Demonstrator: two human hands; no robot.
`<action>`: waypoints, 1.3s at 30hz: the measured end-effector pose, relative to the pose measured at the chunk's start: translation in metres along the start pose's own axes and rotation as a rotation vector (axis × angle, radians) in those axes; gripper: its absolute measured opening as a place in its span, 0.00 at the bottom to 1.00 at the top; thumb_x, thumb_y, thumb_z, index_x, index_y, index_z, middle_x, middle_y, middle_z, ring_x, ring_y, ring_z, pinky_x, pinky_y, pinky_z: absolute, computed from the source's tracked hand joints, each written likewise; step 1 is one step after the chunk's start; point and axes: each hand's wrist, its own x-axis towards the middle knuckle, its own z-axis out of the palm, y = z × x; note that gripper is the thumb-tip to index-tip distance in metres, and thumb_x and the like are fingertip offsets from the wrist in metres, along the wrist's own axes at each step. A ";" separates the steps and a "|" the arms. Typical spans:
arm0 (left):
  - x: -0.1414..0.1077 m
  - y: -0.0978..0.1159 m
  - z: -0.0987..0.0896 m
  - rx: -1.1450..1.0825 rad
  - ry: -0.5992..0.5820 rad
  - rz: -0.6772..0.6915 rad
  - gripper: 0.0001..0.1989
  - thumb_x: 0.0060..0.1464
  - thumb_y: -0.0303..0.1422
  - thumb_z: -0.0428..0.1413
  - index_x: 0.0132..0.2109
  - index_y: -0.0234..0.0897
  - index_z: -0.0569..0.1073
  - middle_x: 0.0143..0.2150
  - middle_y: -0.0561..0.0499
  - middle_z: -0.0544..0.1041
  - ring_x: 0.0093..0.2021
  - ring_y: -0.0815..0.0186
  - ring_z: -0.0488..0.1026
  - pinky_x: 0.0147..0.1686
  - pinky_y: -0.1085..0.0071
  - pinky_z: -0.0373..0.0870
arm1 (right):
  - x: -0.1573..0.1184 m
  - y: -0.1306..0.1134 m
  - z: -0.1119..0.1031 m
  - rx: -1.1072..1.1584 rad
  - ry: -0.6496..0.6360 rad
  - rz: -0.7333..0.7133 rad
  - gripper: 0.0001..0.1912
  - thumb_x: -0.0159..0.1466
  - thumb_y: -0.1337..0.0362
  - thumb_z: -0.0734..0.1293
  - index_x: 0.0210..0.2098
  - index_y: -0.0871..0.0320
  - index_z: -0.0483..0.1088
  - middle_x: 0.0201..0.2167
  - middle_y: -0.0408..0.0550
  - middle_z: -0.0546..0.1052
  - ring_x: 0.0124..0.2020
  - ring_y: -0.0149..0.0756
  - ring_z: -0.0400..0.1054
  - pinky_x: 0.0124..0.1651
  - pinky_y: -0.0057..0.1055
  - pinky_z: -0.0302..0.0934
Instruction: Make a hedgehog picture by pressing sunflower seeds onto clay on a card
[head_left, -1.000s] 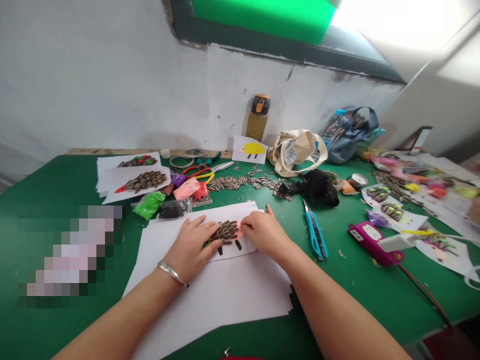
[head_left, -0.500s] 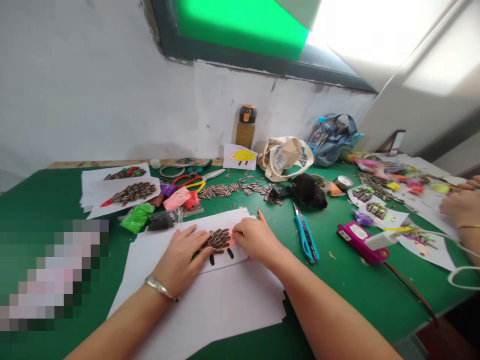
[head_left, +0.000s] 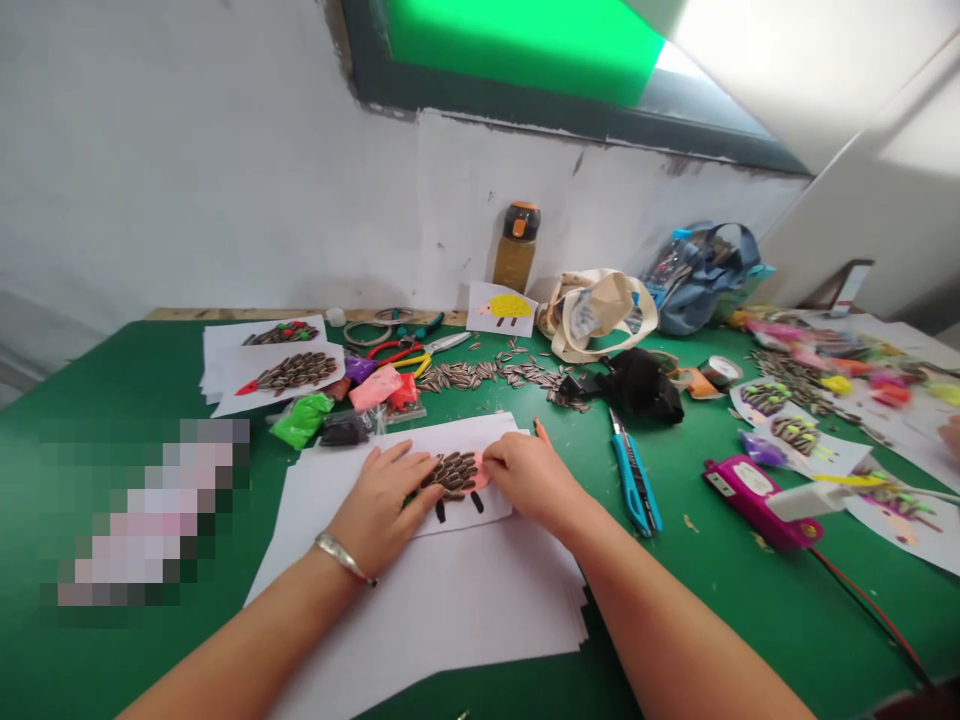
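A hedgehog picture [head_left: 455, 476] made of sunflower seeds, with a pink face and black legs, lies on a stack of white paper [head_left: 420, 610]. My left hand [head_left: 390, 495] rests over its left part, fingers spread, wearing a silver bracelet at the wrist. At the pink head, my right hand [head_left: 529, 477] has its fingers bent together; whatever is between the fingertips is hidden. An orange pencil-like stick [head_left: 541, 431] shows just behind the right hand. Packets of green clay [head_left: 302, 420] and black clay [head_left: 347, 427] lie behind the paper.
Loose seeds [head_left: 465, 375], scissors [head_left: 442, 345] and a yellow hedgehog card [head_left: 502, 308] are at the back. A blue cutter [head_left: 636, 475] lies to the right, near a magenta device [head_left: 761, 502] with a cable. Another person's hand [head_left: 951, 437] shows at the right edge.
The view has shifted, so the table items appear further right. My hands keep nearly the same places on the picture. The other person's hands have mostly left the view.
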 end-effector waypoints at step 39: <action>-0.001 0.004 -0.002 -0.045 -0.017 -0.035 0.18 0.63 0.40 0.47 0.54 0.39 0.72 0.56 0.44 0.74 0.63 0.46 0.61 0.59 0.38 0.51 | 0.048 0.075 -0.020 -0.504 0.215 0.221 0.15 0.60 0.75 0.57 0.35 0.61 0.74 0.38 0.56 0.73 0.41 0.43 0.67 0.38 0.33 0.55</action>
